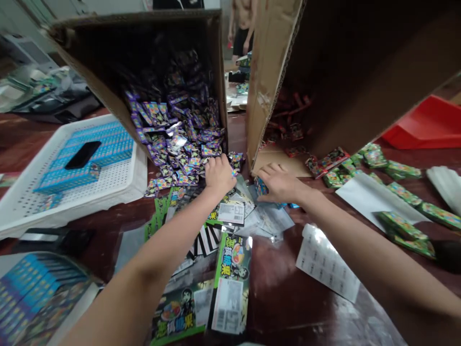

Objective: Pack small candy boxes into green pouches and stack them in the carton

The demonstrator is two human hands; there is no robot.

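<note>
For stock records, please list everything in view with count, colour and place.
Open cardboard boxes: two, brown, rear
Small shiny packets: many, purple, spilling from left box
Wrapped packets: several, red, right box's mouth
Slim wrapped packets: many, green, right
Rectangular plastic basket: one, white, left
Small cartons: many, blue, in basket
Flat phone: one, black, atop cartons
Printed pouches: several, green-black, centre
Label sheet: one, white, right
Plastic tray: one, red, far right
Glossy table: one, dark red, beneath
Other person: one clearly, black shorts, background
Blurred clutter: uncountable, mixed, edges
Left hand: one, bare, at shiny packets
Right hand: one, bare, around blue packet
</note>
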